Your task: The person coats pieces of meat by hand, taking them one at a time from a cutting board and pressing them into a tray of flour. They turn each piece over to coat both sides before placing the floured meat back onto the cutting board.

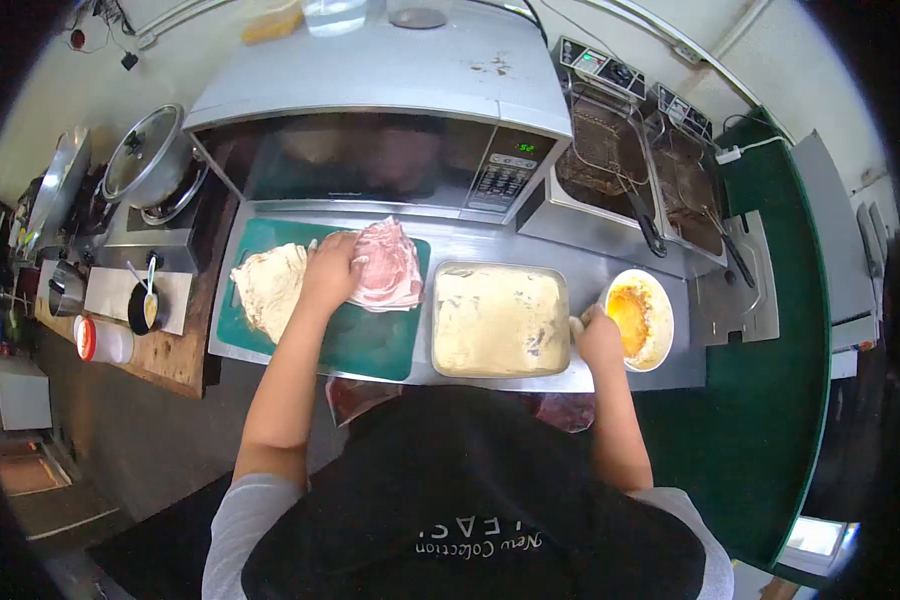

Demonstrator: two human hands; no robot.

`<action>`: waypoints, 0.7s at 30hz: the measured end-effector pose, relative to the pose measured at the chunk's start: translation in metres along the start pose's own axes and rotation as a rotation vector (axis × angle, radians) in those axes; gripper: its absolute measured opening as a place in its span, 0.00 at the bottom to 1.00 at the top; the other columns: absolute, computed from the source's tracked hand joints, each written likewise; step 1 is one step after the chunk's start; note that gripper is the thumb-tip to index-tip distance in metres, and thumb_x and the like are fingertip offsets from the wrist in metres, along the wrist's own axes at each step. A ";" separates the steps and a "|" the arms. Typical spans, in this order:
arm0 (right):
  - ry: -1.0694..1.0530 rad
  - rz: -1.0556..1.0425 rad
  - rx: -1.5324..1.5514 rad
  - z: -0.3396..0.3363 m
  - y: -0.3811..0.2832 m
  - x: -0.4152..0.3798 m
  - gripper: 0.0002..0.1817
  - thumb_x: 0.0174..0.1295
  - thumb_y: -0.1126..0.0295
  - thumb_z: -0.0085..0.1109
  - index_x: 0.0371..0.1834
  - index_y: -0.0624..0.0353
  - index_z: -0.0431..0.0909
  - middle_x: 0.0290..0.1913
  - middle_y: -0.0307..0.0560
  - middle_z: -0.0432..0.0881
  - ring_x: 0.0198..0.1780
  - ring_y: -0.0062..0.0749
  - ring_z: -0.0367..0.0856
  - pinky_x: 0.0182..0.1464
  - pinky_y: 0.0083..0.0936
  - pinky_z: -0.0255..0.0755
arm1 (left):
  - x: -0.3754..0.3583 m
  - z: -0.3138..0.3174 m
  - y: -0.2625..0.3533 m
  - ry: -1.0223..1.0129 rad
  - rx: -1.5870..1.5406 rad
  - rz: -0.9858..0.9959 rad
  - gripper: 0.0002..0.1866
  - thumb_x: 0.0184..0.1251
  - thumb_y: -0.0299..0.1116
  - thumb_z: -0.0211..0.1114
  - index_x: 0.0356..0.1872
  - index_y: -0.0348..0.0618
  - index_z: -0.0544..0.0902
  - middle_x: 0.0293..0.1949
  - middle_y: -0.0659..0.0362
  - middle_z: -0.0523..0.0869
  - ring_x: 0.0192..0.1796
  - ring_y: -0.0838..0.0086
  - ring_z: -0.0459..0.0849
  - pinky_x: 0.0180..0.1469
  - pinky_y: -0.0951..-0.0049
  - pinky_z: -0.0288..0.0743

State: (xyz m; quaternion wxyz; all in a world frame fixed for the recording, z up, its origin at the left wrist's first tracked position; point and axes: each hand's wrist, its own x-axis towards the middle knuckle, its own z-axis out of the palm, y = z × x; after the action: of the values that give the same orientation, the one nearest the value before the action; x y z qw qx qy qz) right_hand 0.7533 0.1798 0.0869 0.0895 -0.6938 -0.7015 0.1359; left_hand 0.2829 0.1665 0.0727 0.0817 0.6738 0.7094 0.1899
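Note:
On a green cutting board lie a pile of pale, floury pieces at the left and pink meat slices at the right. My left hand rests between them, its fingertips at the left edge of the pink slices; whether it grips one is hidden. A rectangular metal tray with a pale powdery layer stands right of the board. My right hand is closed between the tray and a white bowl of orange-yellow liquid; what it holds, if anything, is too small to make out.
A microwave stands behind the board. Fryers with baskets are at the back right. At the left are a lidded pot, a small black pan and a red-lidded container on a wooden surface.

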 end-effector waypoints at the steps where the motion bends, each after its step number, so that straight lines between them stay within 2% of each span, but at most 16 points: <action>1: -0.062 -0.006 -0.074 0.007 0.006 -0.003 0.19 0.62 0.58 0.63 0.43 0.66 0.79 0.34 0.66 0.85 0.42 0.60 0.85 0.46 0.51 0.78 | 0.003 -0.001 -0.001 -0.010 -0.002 -0.015 0.26 0.59 0.35 0.68 0.60 0.42 0.79 0.59 0.48 0.80 0.64 0.52 0.76 0.67 0.44 0.66; 3: -0.194 -0.019 -0.226 0.021 0.009 -0.010 0.18 0.64 0.58 0.60 0.43 0.65 0.78 0.34 0.67 0.85 0.41 0.61 0.85 0.46 0.52 0.77 | 0.007 -0.009 0.002 -0.034 -0.009 -0.052 0.25 0.55 0.34 0.71 0.57 0.40 0.81 0.54 0.46 0.82 0.58 0.51 0.79 0.63 0.49 0.71; 4: -0.180 -0.054 -0.159 0.028 0.006 -0.018 0.16 0.65 0.61 0.58 0.43 0.65 0.78 0.34 0.69 0.84 0.41 0.63 0.85 0.46 0.53 0.77 | 0.008 -0.005 0.000 0.093 -0.044 0.004 0.20 0.50 0.30 0.73 0.47 0.37 0.84 0.46 0.45 0.83 0.50 0.50 0.82 0.54 0.53 0.75; 7: -0.193 -0.090 0.009 0.056 0.022 -0.022 0.15 0.64 0.63 0.57 0.44 0.65 0.78 0.35 0.70 0.83 0.42 0.65 0.84 0.47 0.55 0.76 | 0.014 -0.005 -0.007 0.026 -0.090 -0.035 0.16 0.49 0.29 0.73 0.41 0.37 0.85 0.44 0.44 0.83 0.48 0.47 0.82 0.51 0.53 0.76; 8: -0.195 -0.104 0.096 0.054 0.019 -0.025 0.13 0.63 0.66 0.57 0.43 0.65 0.78 0.35 0.71 0.83 0.42 0.67 0.83 0.46 0.56 0.75 | 0.015 -0.009 -0.006 0.006 -0.094 -0.042 0.13 0.49 0.28 0.73 0.37 0.36 0.85 0.41 0.43 0.82 0.45 0.46 0.82 0.48 0.53 0.76; 11: -0.145 0.031 0.072 0.040 0.020 -0.031 0.13 0.62 0.66 0.56 0.44 0.65 0.79 0.36 0.69 0.84 0.43 0.66 0.83 0.50 0.54 0.76 | 0.009 -0.015 0.000 0.031 -0.148 -0.092 0.13 0.51 0.28 0.72 0.38 0.36 0.84 0.39 0.44 0.82 0.46 0.46 0.81 0.48 0.54 0.76; 14: -0.057 0.025 0.103 0.058 0.023 -0.043 0.13 0.61 0.67 0.58 0.44 0.65 0.79 0.35 0.69 0.84 0.42 0.68 0.83 0.50 0.54 0.76 | 0.005 -0.011 -0.001 0.119 -0.195 -0.025 0.12 0.53 0.28 0.71 0.38 0.35 0.84 0.37 0.43 0.83 0.45 0.46 0.82 0.48 0.55 0.76; 17: -0.141 -0.038 0.162 0.051 0.009 -0.051 0.13 0.60 0.67 0.59 0.42 0.66 0.78 0.34 0.69 0.83 0.42 0.67 0.83 0.49 0.53 0.76 | 0.003 -0.014 0.005 0.044 -0.272 -0.110 0.11 0.56 0.29 0.70 0.38 0.35 0.83 0.38 0.42 0.85 0.45 0.45 0.83 0.48 0.55 0.76; 20: -0.151 0.081 0.130 0.059 0.019 -0.044 0.14 0.60 0.66 0.60 0.41 0.67 0.78 0.35 0.71 0.83 0.44 0.67 0.83 0.49 0.52 0.76 | 0.001 -0.009 0.002 0.058 -0.315 -0.143 0.11 0.58 0.29 0.68 0.40 0.35 0.82 0.40 0.40 0.86 0.45 0.44 0.84 0.48 0.54 0.77; 21: -0.117 0.038 0.142 0.063 0.020 -0.047 0.12 0.60 0.67 0.60 0.39 0.67 0.77 0.34 0.70 0.82 0.42 0.68 0.82 0.46 0.53 0.75 | 0.000 -0.005 -0.001 0.061 -0.321 -0.127 0.11 0.59 0.29 0.68 0.41 0.35 0.81 0.40 0.40 0.86 0.45 0.44 0.84 0.48 0.53 0.77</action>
State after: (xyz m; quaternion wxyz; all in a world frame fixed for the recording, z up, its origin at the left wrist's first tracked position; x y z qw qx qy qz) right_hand 0.7537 0.1291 0.0239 0.0949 -0.6898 -0.6809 0.2273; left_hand 0.2802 0.1653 0.0763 0.1787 0.5998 0.7133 0.3155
